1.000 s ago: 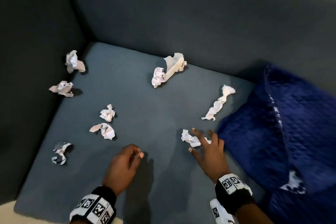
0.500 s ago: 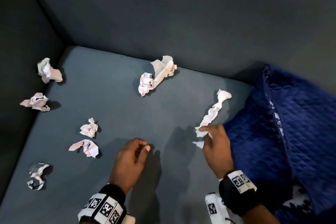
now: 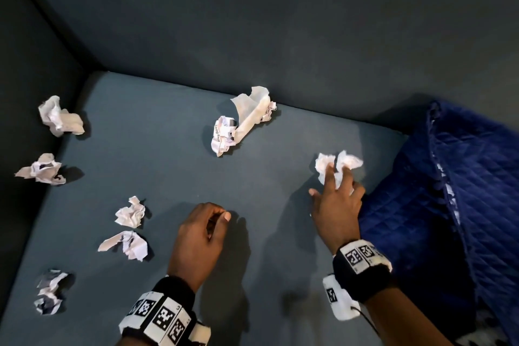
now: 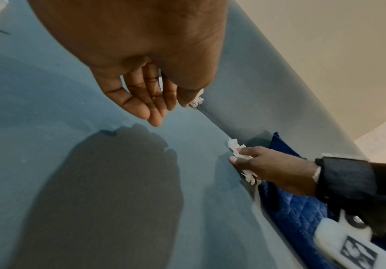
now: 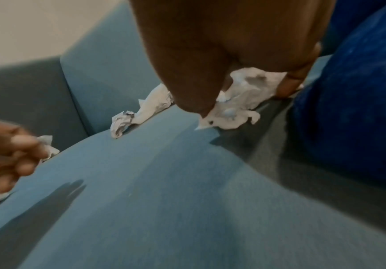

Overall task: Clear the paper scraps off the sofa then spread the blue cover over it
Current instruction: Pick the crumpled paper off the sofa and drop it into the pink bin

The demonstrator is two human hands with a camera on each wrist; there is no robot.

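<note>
Compared with half a second before: long twisted scrap [image 3: 338, 167] now bunched and lifted in right hand [image 3: 335, 205], fingers curled around it, thumb stuck out left; previously stretched flat on the seat. Left hand [image 3: 200, 236] unchanged, hovering low over the sofa [image 3: 174, 166] seat with fingers loosely curled and close together, holding nothing. Blue cover [image 3: 455, 205] heaped at the right, just beside the right hand. Open seat between both hands and toward the near edge. Six scraps left lying: crumpled pair [image 3: 241, 121] by the backrest, five along the left. Partly legible print on that pair: "Living Roo".
</note>
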